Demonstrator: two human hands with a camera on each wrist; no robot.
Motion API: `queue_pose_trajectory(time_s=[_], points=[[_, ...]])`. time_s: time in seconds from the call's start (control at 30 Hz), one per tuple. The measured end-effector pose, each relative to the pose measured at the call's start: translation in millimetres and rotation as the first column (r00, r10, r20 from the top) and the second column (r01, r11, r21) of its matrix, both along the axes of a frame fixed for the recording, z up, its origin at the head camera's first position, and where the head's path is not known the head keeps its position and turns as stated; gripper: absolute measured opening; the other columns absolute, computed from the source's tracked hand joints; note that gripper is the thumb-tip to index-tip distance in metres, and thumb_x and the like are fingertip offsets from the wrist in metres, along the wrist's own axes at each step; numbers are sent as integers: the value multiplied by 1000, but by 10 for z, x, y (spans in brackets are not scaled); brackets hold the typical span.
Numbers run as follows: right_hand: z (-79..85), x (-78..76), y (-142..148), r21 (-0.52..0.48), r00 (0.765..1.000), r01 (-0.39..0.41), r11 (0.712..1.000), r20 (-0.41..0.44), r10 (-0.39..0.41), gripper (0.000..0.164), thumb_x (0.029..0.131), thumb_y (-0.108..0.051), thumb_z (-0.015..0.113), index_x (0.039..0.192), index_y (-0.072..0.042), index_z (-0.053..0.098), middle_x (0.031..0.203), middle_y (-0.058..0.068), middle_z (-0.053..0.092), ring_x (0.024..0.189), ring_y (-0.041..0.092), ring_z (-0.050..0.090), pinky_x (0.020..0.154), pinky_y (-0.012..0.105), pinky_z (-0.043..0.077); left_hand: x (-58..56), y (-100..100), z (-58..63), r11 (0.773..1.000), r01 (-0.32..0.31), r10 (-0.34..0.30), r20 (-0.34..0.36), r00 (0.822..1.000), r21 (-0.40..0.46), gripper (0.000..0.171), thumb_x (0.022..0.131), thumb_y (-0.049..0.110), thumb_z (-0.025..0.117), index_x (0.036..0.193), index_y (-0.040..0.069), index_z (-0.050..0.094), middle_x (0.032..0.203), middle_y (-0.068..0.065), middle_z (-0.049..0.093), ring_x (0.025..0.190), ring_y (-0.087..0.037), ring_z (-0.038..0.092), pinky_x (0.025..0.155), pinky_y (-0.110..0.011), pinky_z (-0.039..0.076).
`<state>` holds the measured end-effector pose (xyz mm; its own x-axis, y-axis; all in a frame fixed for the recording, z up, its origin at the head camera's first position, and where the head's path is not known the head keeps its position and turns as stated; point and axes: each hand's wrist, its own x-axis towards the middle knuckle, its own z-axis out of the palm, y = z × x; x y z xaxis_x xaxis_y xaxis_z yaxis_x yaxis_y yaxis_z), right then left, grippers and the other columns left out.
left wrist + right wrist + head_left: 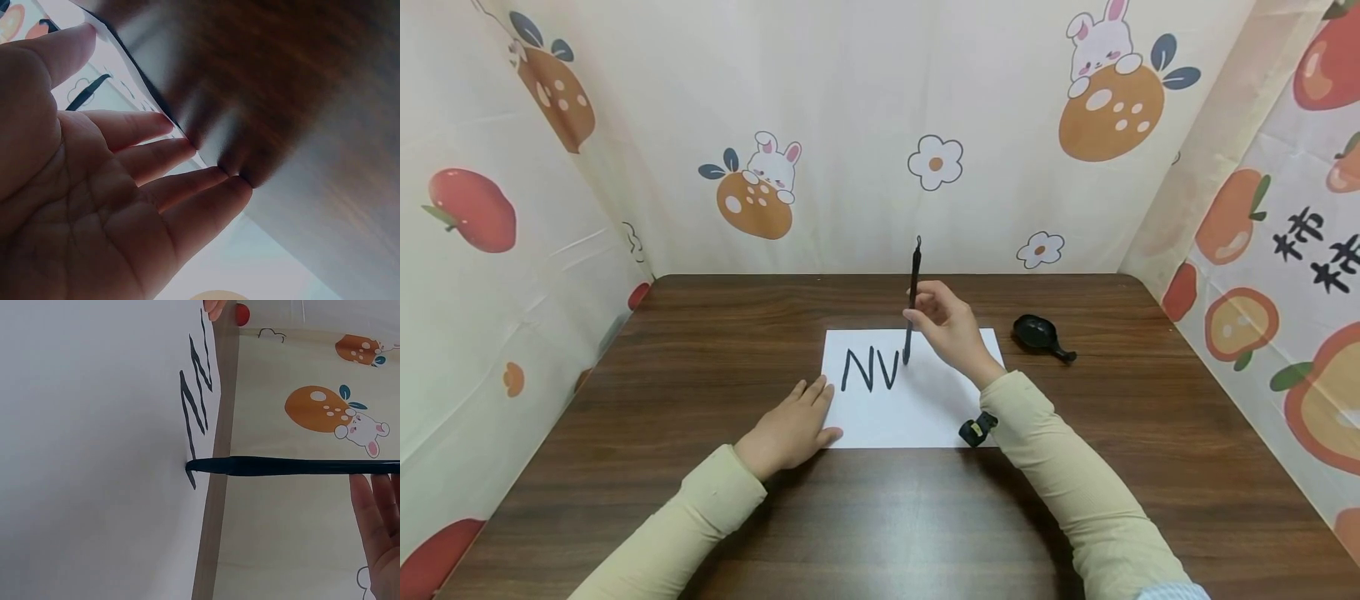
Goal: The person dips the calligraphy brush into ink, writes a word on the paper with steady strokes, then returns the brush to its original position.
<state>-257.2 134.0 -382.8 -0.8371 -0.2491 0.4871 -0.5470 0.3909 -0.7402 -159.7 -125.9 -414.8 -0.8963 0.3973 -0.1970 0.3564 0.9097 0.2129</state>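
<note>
In the head view a white sheet of paper point(895, 425) lies on the table with black zigzag strokes point(871, 371) along its upper part. My right hand point(953, 332) pinches a black writing brush point(915, 275) by its handle, nearly upright. The brush's dark tip point(191, 465) touches the paper in the right wrist view, on a stroke there. At the sheet's left edge rests my left hand point(792, 425), palm down with fingers extended; the left wrist view shows its fingertips point(212, 187) along the paper edge and the table.
A small black dish with a short handle point(1037, 332) sits right of the paper. The brown wooden table point(700, 350) meets printed curtains point(850, 100) at the back and sides. A black device point(976, 429) is strapped at my right wrist, over the paper's lower right corner.
</note>
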Motion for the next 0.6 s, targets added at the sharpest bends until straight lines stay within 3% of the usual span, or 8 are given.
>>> queue_pose_trajectory(time_s=[0.37,0.6], points=[[36,42,38,10,997,-41,999,68,41,31,92,-15,69,121,-14,56,97,10,65,80,31,68,74,33,59,3,12,3,1000,2,-2,-2,1000,1,70,99,40,56,149,-4,34,159,-23,27,143,-49,29,115,-57,32],[39,74,47,37,995,-51,998,83,47,34,92,-17,69,123,-13,56,97,9,66,80,22,65,74,32,58,9,16,14,1000,3,-3,-4,1000,5,70,99,39,56,149,-4,34,159,-23,27,143,-48,29,115,-56,32]])
